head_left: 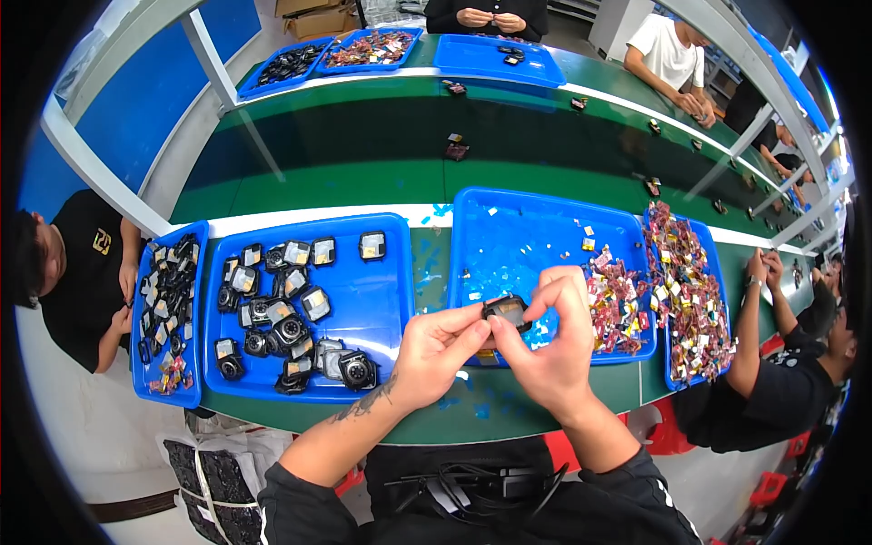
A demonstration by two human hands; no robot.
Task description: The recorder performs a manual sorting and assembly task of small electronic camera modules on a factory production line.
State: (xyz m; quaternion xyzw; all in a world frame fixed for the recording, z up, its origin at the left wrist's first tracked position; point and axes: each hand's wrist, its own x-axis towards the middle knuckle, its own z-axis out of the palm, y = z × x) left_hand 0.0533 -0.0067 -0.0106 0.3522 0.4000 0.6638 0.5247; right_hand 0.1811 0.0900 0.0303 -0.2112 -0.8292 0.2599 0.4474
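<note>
Between both hands, over the near edge of a blue tray (554, 211), is a small black square watch case (506, 312). My left hand (431, 352) pinches it from the left between thumb and fingers. My right hand (556, 345) grips its right side, the thumb pressed on the near edge and the index finger bent above. The tray beneath holds scraps of blue film and, at its right, a heap of small reddish parts with yellow and white pieces (618, 304). To the left, another blue tray (386, 291) holds several similar black cases (289, 329), some showing round backs.
A narrow tray of black pieces (168, 300) stands far left, and a tray heaped with reddish parts (690, 300) far right. Beyond a white rail runs a green conveyor belt (363, 154) with scattered small parts. White frame posts (100, 168) rise around the bench. Several people sit nearby.
</note>
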